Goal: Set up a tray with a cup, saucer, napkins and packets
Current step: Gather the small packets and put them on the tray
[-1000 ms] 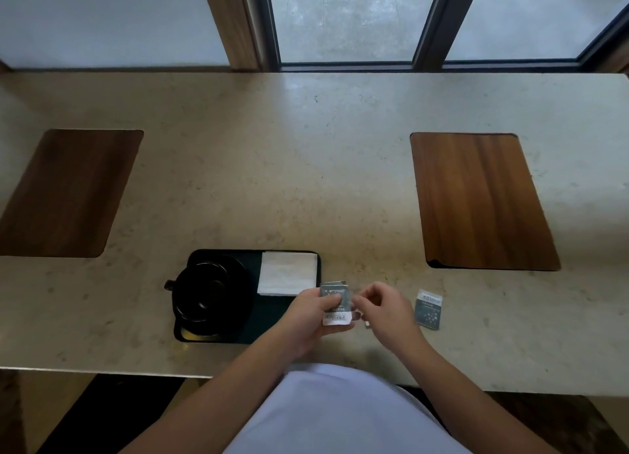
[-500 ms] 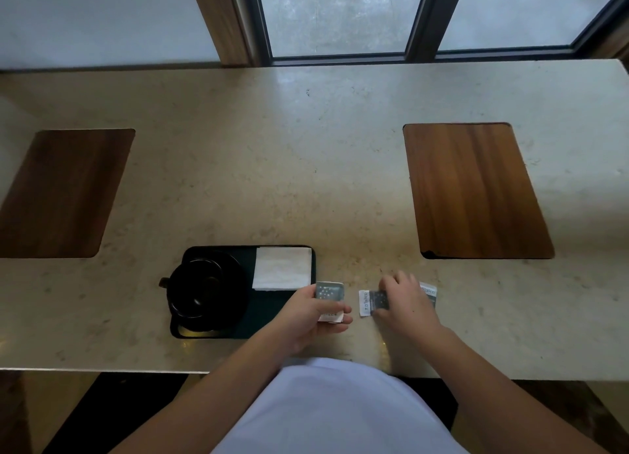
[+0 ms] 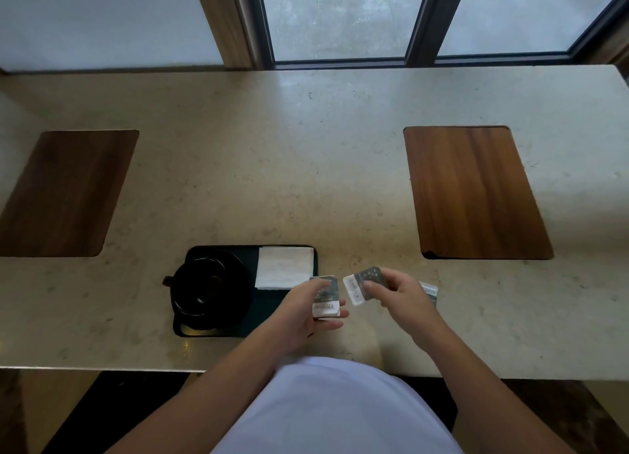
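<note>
A dark tray (image 3: 250, 331) lies near the counter's front edge. On its left part a black cup (image 3: 200, 290) stands on a black saucer (image 3: 238, 283); a folded white napkin (image 3: 284, 266) lies on its right part. Just right of the tray my left hand (image 3: 306, 312) grips a small stack of grey-and-white packets (image 3: 325, 300). My right hand (image 3: 398, 295) pinches one more packet (image 3: 362, 283), lifted off the counter and close to the stack. Another packet (image 3: 430, 292) lies flat on the counter, partly hidden behind my right hand.
The pale stone counter (image 3: 306, 164) has two inset wooden boards, one at the left (image 3: 64, 191) and one at the right (image 3: 473, 191). A dark-framed window (image 3: 340, 18) runs along the far edge. My white shirt (image 3: 333, 409) fills the lower middle.
My right hand reached right to the packets on the counter, picked one up and brought it back toward the stack in my left hand. The left hand stayed beside the tray.
</note>
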